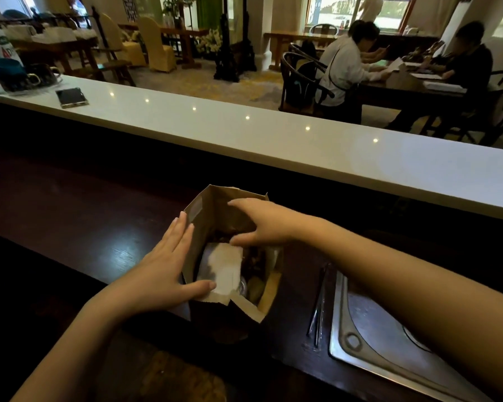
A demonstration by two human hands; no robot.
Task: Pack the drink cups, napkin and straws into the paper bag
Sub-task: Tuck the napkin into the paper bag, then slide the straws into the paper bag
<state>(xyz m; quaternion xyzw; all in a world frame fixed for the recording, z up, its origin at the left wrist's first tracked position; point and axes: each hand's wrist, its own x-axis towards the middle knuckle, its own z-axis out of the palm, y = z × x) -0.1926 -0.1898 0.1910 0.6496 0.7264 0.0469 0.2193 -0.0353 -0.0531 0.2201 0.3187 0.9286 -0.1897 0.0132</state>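
Observation:
A brown paper bag [204,210] stands open on the dark wooden counter [99,227]. My left hand [160,265] lies flat against the bag's left wall, thumb hooked over the near rim. My right hand [259,221] hovers over the bag's mouth with fingers spread and nothing in it. Inside the bag a white napkin [224,268] lies on top of the dark drink cups [253,274], of which only lids show. Two wrapped straws [318,309] lie on the counter to the right of the bag.
A metal sink [360,338] is set into the counter at the right, beside the straws. A raised white bar top [244,132] runs across behind, with a phone [71,97] and cups at the left. People sit at tables beyond.

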